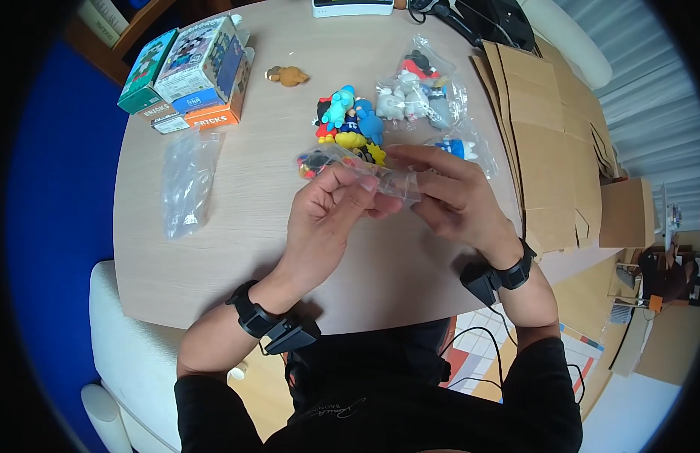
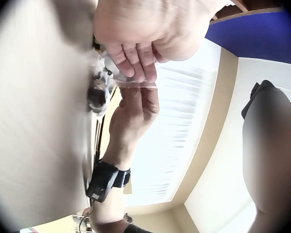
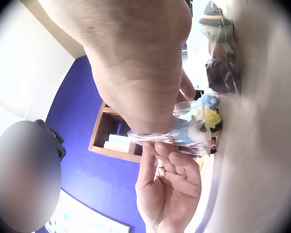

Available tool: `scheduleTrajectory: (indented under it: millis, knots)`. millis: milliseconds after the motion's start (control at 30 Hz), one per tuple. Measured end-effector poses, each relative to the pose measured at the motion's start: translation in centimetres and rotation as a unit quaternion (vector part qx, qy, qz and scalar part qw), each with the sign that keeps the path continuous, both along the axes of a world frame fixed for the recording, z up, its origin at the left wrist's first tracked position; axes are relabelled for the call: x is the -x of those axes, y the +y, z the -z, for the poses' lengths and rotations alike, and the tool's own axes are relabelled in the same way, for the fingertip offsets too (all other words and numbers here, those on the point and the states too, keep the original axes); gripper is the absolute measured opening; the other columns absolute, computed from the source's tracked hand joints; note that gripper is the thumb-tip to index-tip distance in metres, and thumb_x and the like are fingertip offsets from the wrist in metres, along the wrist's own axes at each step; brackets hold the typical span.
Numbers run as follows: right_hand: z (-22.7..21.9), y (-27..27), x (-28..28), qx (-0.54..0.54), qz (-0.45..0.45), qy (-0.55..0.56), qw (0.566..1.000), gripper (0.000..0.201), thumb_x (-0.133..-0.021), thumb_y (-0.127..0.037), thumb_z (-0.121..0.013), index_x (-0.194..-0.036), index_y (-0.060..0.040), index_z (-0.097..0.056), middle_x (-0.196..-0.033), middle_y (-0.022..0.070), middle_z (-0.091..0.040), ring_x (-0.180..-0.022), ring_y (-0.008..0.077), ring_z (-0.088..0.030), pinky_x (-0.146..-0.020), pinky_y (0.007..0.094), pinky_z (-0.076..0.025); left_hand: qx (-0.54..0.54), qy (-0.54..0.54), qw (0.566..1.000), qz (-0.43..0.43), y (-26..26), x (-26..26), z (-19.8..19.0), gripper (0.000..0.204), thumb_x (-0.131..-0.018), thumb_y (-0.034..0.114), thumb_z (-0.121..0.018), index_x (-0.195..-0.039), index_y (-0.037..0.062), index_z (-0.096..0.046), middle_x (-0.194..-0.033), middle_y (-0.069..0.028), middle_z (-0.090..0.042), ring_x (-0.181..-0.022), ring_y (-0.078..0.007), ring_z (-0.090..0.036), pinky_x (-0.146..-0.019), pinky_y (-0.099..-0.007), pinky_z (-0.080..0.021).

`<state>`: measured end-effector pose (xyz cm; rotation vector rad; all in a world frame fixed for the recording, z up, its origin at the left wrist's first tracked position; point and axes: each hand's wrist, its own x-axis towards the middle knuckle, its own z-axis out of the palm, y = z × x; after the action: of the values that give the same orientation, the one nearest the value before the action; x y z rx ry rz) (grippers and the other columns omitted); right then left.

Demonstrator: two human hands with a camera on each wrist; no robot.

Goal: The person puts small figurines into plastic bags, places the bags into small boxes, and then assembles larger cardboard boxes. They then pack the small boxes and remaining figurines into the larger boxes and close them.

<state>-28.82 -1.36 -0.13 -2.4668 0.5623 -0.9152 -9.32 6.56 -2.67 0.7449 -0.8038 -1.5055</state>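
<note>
In the head view, a clear plastic bag (image 1: 399,183) is stretched between both hands above the front of the table. My left hand (image 1: 323,219) pinches the bag between thumb and fingers. Opposite it, my right hand (image 1: 467,198) pinches the bag's other end. A small multicoloured figure (image 1: 313,163) shows through the plastic beyond the left fingers. The right wrist view has the crinkled bag (image 3: 184,140) between the left hand's fingertips (image 3: 162,148) and the right hand (image 3: 136,73). Just beyond the hands lies a cluster of toy figures, among them a turquoise one (image 1: 338,106) and a blue one (image 1: 369,121).
Bagged figures (image 1: 414,98) lie at the right back, with another bagged blue-and-white figure (image 1: 459,148) nearer. A brown figure (image 1: 288,75) lies farther back. Stacked toy boxes (image 1: 195,72) and a flat plastic bag (image 1: 190,185) are at left. Folded cardboard (image 1: 550,143) leans along the right edge.
</note>
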Motion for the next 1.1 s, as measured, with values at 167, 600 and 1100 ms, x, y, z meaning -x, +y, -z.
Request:
scheduleTrajectory:
  millis: [167,600,1100]
  knots:
    - [0.0,0.5,-0.2,0.017,0.071,0.055,0.996,0.032,-0.07,0.002,-0.071,-0.1,-0.0022,-0.061,-0.097,0.0111,-0.065,-0.077,0.032,-0.063,-0.067,0.0374,-0.053,-0.008,-0.009,0.999,0.031,-0.3,-0.5,0.2,0.014,-0.101,0.017,-0.054,-0.101,0.0037,-0.06,-0.099,-0.0076,-0.069,-0.093,-0.0155,-0.068,-0.081,-0.0276,-0.052]
    - [1.5,-0.4,0.1,0.017,0.112,-0.021,0.993,0.021,-0.073,0.004,-0.068,-0.091,-0.0063,-0.064,-0.079,0.0106,-0.062,-0.071,0.0305,-0.062,-0.062,0.0356,-0.05,-0.125,-0.222,0.91,0.327,-0.8,-2.2,-1.6,0.025,-0.101,0.007,-0.043,-0.119,-0.0041,-0.057,-0.104,-0.0115,-0.065,-0.088,-0.018,-0.067,-0.079,-0.0301,-0.056]
    - [0.3,-0.3,1.7,0.079,0.049,-0.141,0.986,0.013,-0.076,0.0,-0.073,-0.086,-0.0048,-0.066,-0.097,0.0138,-0.072,-0.084,0.0282,-0.07,-0.071,0.0328,-0.056,-0.177,0.207,0.928,0.253,-2.4,-3.6,0.3,0.088,-0.095,0.068,-0.018,-0.13,-0.0062,-0.05,-0.123,-0.0219,-0.061,-0.109,-0.0326,-0.062,-0.096,-0.0469,-0.049]
